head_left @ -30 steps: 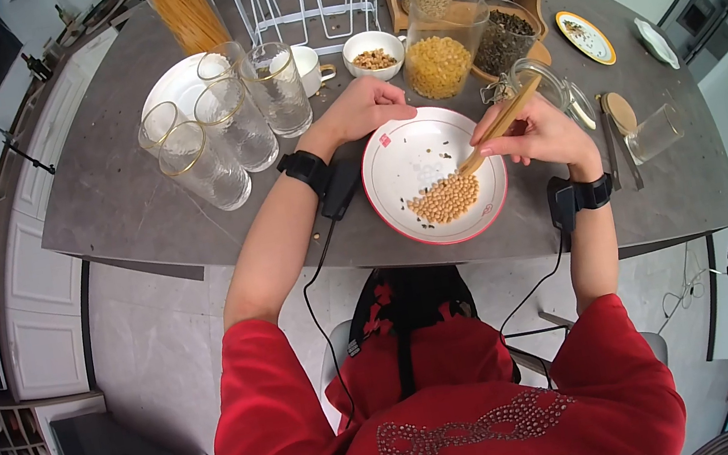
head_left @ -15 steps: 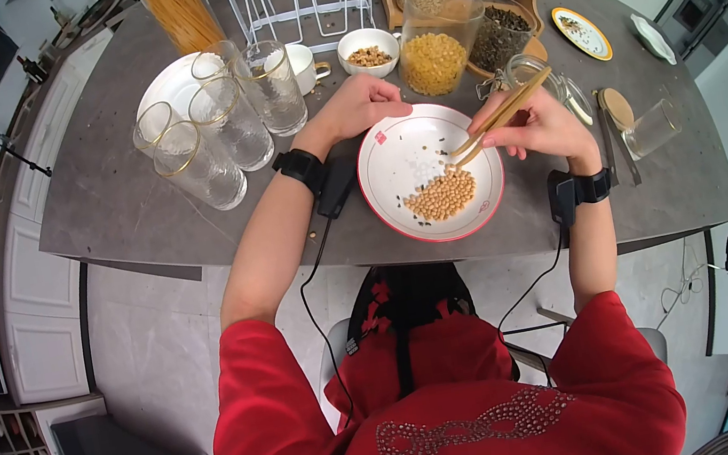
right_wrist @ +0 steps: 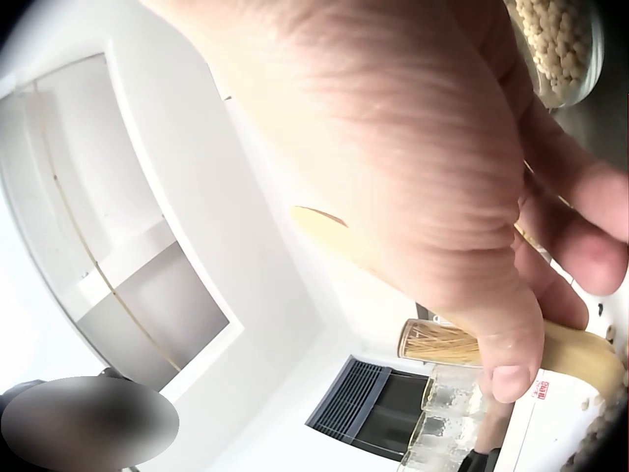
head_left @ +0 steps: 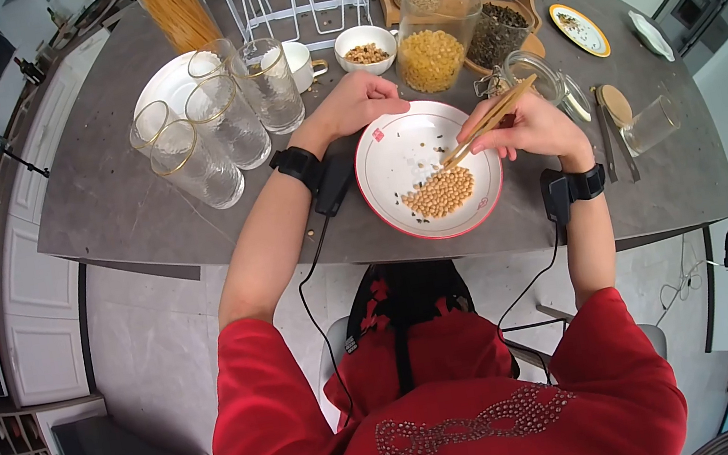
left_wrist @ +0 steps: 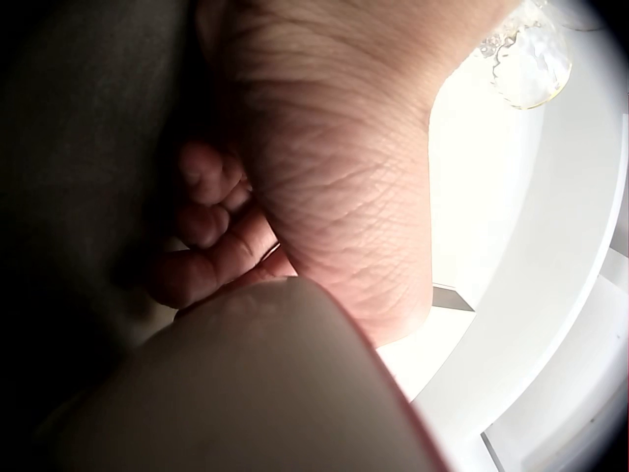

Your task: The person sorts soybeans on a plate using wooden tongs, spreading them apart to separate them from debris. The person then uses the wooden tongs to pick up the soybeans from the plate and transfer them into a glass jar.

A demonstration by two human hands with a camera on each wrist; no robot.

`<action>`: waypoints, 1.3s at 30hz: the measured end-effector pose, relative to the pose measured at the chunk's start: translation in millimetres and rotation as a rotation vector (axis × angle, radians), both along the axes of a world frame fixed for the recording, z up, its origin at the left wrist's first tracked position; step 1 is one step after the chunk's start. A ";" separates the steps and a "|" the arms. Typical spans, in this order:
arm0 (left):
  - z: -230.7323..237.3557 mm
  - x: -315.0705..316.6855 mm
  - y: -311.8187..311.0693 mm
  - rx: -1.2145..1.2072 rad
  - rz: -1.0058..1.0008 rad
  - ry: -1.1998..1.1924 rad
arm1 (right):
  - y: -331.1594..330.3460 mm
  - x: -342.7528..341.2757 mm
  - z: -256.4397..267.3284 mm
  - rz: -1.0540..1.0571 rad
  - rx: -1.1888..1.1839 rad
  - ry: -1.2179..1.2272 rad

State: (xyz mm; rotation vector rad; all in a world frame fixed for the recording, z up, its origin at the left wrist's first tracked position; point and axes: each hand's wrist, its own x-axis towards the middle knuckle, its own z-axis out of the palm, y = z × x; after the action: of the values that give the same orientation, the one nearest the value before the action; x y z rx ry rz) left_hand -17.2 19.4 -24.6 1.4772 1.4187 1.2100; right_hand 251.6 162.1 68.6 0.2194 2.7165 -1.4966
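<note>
A white plate (head_left: 383, 167) with a red rim sits near the table's front edge in the head view. Pale round beans (head_left: 440, 194) are heaped in its nearer half, with small dark seeds scattered around them. At the plate's far left rim, my left hand (head_left: 360, 102) holds the edge, its fingers curled in the left wrist view (left_wrist: 211, 236). My right hand (head_left: 531, 127) grips light wooden tongs (head_left: 500, 112) over the plate's right side. The tips of the tongs reach down to the upper edge of the bean heap. In the right wrist view the thumb presses along the wood.
Several gold-rimmed glasses (head_left: 219, 126) stand to the left. Behind the plate are a small bowl (head_left: 345, 49) of mixed bits, a container of yellow pasta (head_left: 431, 61) and a jar of dark leaves (head_left: 497, 33). An open glass jar (head_left: 530, 70) stands just beyond my right hand.
The tips of the tongs have shifted left across the plate, spreading apart half a second ago and now closer together. My left hand stays on the rim.
</note>
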 end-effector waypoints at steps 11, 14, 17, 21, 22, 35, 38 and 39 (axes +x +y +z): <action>2.0 -3.2 0.9 0.008 0.004 0.004 | 49.2 31.4 16.4 -0.541 0.021 0.675; -3.4 -2.0 2.0 0.016 -0.017 0.000 | 65.6 35.1 11.4 -0.655 0.054 0.701; 1.2 -1.6 3.8 0.000 0.008 0.012 | 59.1 35.5 8.7 -0.636 0.021 0.673; -1.1 -3.3 2.0 0.005 -0.004 0.002 | 26.5 18.6 6.2 -0.359 -0.028 0.433; -1.4 -3.1 2.6 -0.003 -0.002 0.011 | 19.1 14.6 3.4 -0.274 -0.037 0.381; 2.4 -0.7 0.4 -0.002 0.006 -0.002 | -4.9 -1.2 -3.0 -0.033 0.212 0.221; 0.2 -0.9 0.7 -0.021 0.013 0.005 | -7.9 -3.3 1.2 -0.046 0.237 0.170; -0.2 -1.0 0.7 -0.018 0.004 -0.001 | -9.2 -3.0 1.7 -0.047 0.238 0.172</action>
State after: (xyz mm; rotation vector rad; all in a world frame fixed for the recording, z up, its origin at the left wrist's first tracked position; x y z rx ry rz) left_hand -18.2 20.1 -24.8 1.4620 1.4290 1.1973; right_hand 248.6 152.9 70.3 0.1687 3.0470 -1.2532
